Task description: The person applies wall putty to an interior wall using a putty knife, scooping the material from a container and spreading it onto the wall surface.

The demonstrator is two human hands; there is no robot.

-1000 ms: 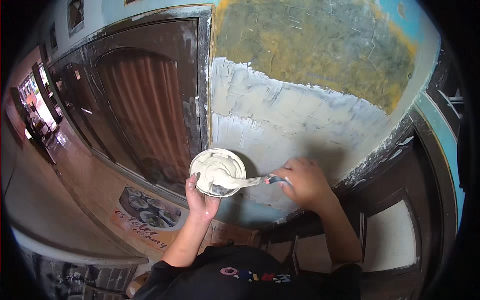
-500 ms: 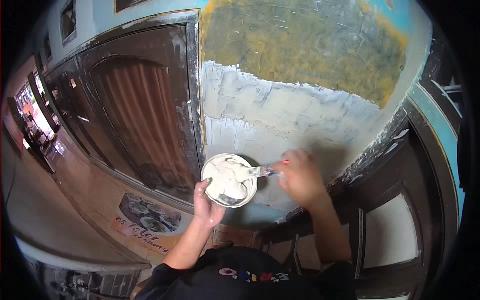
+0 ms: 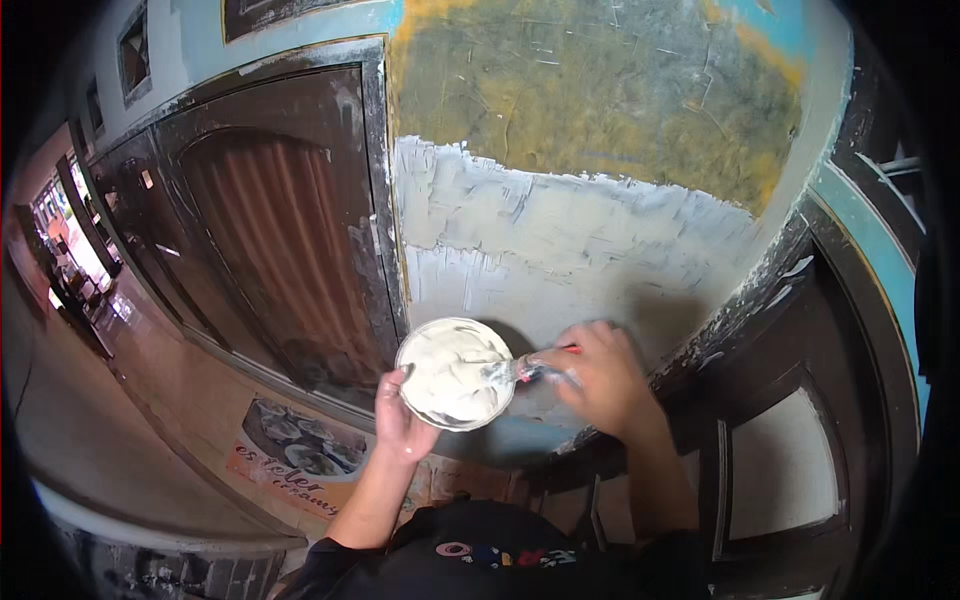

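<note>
Before me, the left hand (image 3: 405, 425) clasps a round bowl (image 3: 509, 400) of white paste (image 3: 448, 372), thumb at the rim, near the patchily coated wall (image 3: 590, 230). The right hand (image 3: 603, 380) is curled around a scraper (image 3: 530, 369) dipped in the paste.

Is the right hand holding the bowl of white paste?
No, the left hand holds the bowl, while the right hand grips a scraper.

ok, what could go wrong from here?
The left hand holds the bowl at one side, so a hard push on the scraper by the right hand might tip it.
The paste spreads across most of the bowl, so a quick stroke could slop some over.
</note>
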